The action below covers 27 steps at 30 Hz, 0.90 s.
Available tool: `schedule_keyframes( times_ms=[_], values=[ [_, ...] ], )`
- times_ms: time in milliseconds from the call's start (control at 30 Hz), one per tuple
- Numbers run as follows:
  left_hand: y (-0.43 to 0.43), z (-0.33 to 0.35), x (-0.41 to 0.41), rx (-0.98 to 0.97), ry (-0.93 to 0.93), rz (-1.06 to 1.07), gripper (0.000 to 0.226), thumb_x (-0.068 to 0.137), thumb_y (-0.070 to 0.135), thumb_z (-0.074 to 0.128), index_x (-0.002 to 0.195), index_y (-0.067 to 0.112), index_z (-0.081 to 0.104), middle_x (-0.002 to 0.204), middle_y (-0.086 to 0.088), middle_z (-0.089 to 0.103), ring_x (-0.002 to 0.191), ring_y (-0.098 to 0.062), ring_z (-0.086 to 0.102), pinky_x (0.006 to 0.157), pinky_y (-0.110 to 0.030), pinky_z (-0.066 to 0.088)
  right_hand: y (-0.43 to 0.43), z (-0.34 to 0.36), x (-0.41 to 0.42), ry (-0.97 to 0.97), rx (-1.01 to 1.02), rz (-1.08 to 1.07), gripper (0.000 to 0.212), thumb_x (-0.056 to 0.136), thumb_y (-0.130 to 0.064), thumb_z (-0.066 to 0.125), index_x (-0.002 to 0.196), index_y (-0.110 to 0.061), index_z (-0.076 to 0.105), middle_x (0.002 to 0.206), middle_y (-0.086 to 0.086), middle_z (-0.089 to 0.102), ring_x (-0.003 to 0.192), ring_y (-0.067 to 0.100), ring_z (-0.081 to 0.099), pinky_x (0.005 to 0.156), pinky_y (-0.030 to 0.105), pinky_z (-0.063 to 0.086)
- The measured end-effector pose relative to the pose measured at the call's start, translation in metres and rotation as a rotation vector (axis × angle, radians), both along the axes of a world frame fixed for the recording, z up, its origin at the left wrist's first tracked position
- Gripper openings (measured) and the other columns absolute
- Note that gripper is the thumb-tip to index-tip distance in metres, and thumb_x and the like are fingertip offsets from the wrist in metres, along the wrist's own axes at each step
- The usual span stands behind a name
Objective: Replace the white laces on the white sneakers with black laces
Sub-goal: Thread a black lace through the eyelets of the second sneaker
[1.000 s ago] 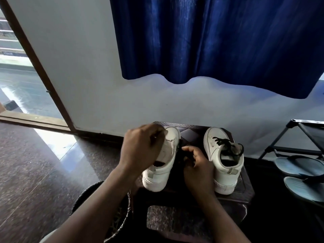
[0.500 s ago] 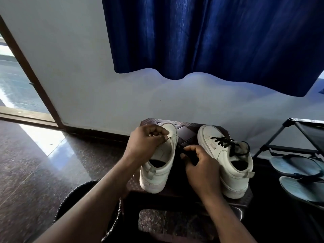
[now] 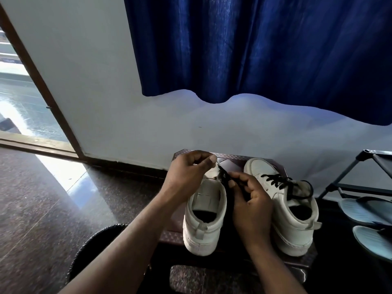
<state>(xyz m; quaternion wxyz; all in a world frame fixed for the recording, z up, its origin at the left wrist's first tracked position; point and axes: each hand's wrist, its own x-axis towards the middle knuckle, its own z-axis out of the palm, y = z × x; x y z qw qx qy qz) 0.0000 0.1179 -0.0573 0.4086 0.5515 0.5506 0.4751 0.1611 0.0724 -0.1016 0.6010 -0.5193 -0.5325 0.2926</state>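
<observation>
A deep blue curtain fills the upper right of the frame and hangs in front of a pale wall. At the left edge a brown door frame opens onto bright ground. A dark speckled floor spreads across the lower left, with a dark round object on it near the bottom edge. At the right edge stand a dark shoe rack and a pair of grey sandals.

A low dark bench with a patterned top stands at lower centre against the wall. Both white sneakers stand on it side by side, heels toward the camera.

The right sneaker is threaded with a black lace, which crosses its front and loops loosely over the tongue. A small mark on its side is too blurred to read. The left sneaker shows a bare white tongue and a dark opening.

The left hand hovers curled over the left sneaker's toe. Its thumb presses against its forefinger on the far end of a loose black lace. The right hand lies between the two sneakers, its fingers bent around the near part of that lace.
</observation>
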Motion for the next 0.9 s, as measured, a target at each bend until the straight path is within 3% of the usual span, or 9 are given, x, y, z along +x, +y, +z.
schedule_keyframes(
  times_ms=[100, 233, 333, 400, 467, 633, 700, 800, 900],
  values=[
    [0.001, 0.005, 0.01, -0.004, 0.068, -0.088, 0.014, 0.096, 0.041, 0.073, 0.103, 0.032, 0.081, 0.096, 0.01, 0.079, 0.087, -0.008, 0.071, 0.087, -0.039, 0.057, -0.001, 0.0, -0.001, 0.085, 0.001, 0.014, 0.025, 0.097, -0.004, 0.067, 0.103, -0.027, 0.075, 0.099, -0.013, 0.078, 0.097, 0.008, 0.073, 0.086, 0.032, 0.057],
    [-0.002, 0.008, 0.013, 0.028, 0.075, -0.188, 0.01, 0.095, 0.019, 0.076, 0.101, 0.025, 0.082, 0.092, 0.0, 0.08, 0.095, -0.024, 0.075, 0.092, -0.039, 0.057, 0.001, 0.003, 0.003, 0.097, 0.013, 0.008, 0.026, 0.097, -0.001, 0.067, 0.104, -0.024, 0.075, 0.101, -0.012, 0.078, 0.1, 0.008, 0.073, 0.089, 0.029, 0.057],
    [0.001, 0.007, 0.006, 0.051, 0.218, -0.256, 0.016, 0.096, 0.019, 0.073, 0.101, 0.031, 0.081, 0.091, 0.01, 0.077, 0.076, 0.001, 0.066, 0.072, -0.018, 0.048, 0.0, 0.006, 0.002, 0.072, 0.048, -0.005, 0.026, 0.096, 0.0, 0.067, 0.104, -0.023, 0.075, 0.099, -0.013, 0.078, 0.1, 0.009, 0.073, 0.087, 0.023, 0.056],
    [0.007, 0.005, 0.001, 0.101, 0.364, -0.28, 0.011, 0.093, 0.031, 0.072, 0.095, 0.039, 0.08, 0.096, 0.013, 0.073, 0.082, 0.002, 0.061, 0.071, -0.019, 0.04, -0.001, 0.008, 0.001, 0.057, 0.086, -0.017, 0.024, 0.096, 0.001, 0.067, 0.105, -0.02, 0.076, 0.1, -0.012, 0.077, 0.101, 0.012, 0.073, 0.087, 0.023, 0.055],
    [0.009, 0.002, 0.0, 0.126, 0.411, -0.256, 0.009, 0.094, 0.028, 0.071, 0.09, 0.034, 0.078, 0.094, 0.014, 0.071, 0.081, -0.001, 0.059, 0.072, -0.023, 0.039, -0.001, 0.011, 0.002, 0.053, 0.112, -0.014, 0.023, 0.096, 0.001, 0.067, 0.106, -0.018, 0.075, 0.1, -0.01, 0.078, 0.101, 0.014, 0.073, 0.087, 0.023, 0.055],
    [0.002, 0.004, 0.004, 0.16, 0.318, -0.136, 0.022, 0.103, 0.011, 0.057, 0.086, 0.022, 0.067, 0.08, 0.02, 0.069, 0.073, 0.001, 0.058, 0.071, -0.026, 0.043, -0.003, 0.016, 0.002, 0.048, 0.098, -0.034, 0.024, 0.095, 0.002, 0.067, 0.105, -0.019, 0.076, 0.098, -0.014, 0.077, 0.098, 0.007, 0.072, 0.086, 0.019, 0.054],
    [0.002, 0.006, 0.004, 0.186, 0.264, -0.047, 0.024, 0.104, 0.013, 0.054, 0.087, 0.024, 0.066, 0.082, 0.015, 0.073, 0.075, -0.002, 0.062, 0.073, -0.029, 0.047, -0.004, 0.017, 0.002, -0.001, 0.092, -0.08, 0.025, 0.094, 0.001, 0.069, 0.102, -0.021, 0.076, 0.094, -0.019, 0.075, 0.093, 0.004, 0.071, 0.082, 0.018, 0.053],
    [0.001, 0.01, 0.004, 0.229, 0.23, 0.029, 0.023, 0.103, 0.015, 0.057, 0.087, 0.028, 0.064, 0.078, 0.014, 0.071, 0.071, -0.004, 0.057, 0.067, -0.029, 0.041, -0.008, 0.016, -0.001, -0.069, 0.078, -0.117, 0.025, 0.091, 0.001, 0.071, 0.096, -0.024, 0.076, 0.088, -0.023, 0.074, 0.083, 0.0, 0.071, 0.073, 0.015, 0.052],
    [0.002, 0.008, 0.005, 0.257, 0.147, 0.023, 0.021, 0.1, 0.017, 0.056, 0.085, 0.029, 0.064, 0.079, 0.012, 0.07, 0.082, -0.016, 0.06, 0.074, -0.036, 0.045, -0.009, 0.014, -0.003, -0.08, 0.064, -0.114, 0.025, 0.09, 0.001, 0.071, 0.094, -0.023, 0.076, 0.086, -0.021, 0.075, 0.081, 0.001, 0.071, 0.073, 0.015, 0.052]
  ],
)
